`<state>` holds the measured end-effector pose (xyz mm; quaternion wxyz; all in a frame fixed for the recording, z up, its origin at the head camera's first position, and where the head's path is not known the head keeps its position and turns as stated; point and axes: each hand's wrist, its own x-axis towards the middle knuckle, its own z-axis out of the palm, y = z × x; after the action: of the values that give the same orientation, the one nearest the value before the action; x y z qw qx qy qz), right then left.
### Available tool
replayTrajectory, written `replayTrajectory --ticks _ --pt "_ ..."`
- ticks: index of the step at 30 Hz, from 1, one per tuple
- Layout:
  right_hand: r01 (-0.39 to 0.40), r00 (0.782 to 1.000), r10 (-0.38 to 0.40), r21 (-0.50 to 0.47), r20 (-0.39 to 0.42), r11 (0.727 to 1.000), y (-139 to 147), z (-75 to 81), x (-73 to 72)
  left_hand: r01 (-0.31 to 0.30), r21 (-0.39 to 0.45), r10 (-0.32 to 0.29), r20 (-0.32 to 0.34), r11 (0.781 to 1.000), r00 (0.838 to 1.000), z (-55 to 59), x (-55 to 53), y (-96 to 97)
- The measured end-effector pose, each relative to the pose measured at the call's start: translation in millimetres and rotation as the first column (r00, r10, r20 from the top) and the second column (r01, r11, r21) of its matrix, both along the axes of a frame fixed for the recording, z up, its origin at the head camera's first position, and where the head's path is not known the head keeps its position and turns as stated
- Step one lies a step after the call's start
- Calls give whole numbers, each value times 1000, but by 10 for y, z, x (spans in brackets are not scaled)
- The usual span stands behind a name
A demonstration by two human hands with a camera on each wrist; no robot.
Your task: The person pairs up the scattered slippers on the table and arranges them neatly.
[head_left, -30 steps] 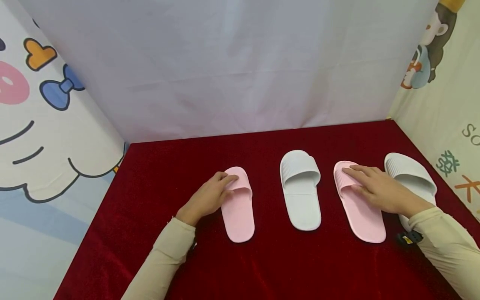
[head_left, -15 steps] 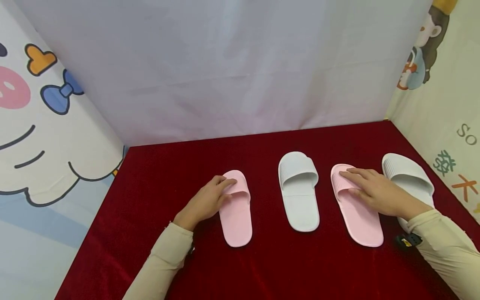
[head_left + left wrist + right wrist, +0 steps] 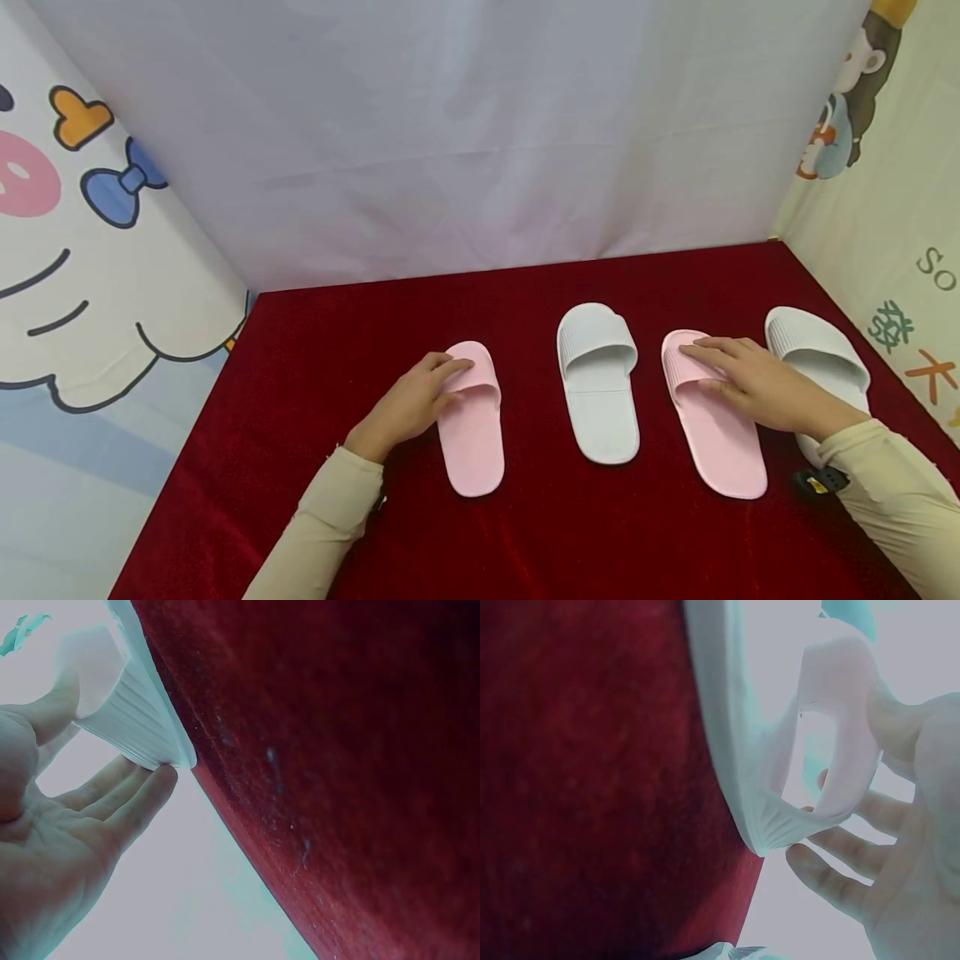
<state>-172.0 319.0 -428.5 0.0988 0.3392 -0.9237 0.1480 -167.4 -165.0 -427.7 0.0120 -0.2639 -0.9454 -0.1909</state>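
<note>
the head view looks forward and down from above the near side, over the dark red velvety tabletop (image 3: 337, 333). both wrist views look low and close along it, rolled sideways. the left one shares with the head view the left grip (image 3: 408, 408) and the leftmost pink ribbed-strap slipper (image 3: 474, 442); the right, the right grip (image 3: 768, 387) and the other pink slipper (image 3: 727, 450).

Wrist views hazy with glare

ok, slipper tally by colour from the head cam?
Pink: 2 (left pink slipper, right pink slipper)
White: 2 (inner white slipper, outer white slipper)
Total: 4 slippers
</note>
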Motion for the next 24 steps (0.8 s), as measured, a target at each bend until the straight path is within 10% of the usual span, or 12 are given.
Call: replayTrajectory --ticks 24 --pt "-5 1000 6 4 -15 1000 -157 128 143 7 60 -7 -16 998 1000 12 34 8"
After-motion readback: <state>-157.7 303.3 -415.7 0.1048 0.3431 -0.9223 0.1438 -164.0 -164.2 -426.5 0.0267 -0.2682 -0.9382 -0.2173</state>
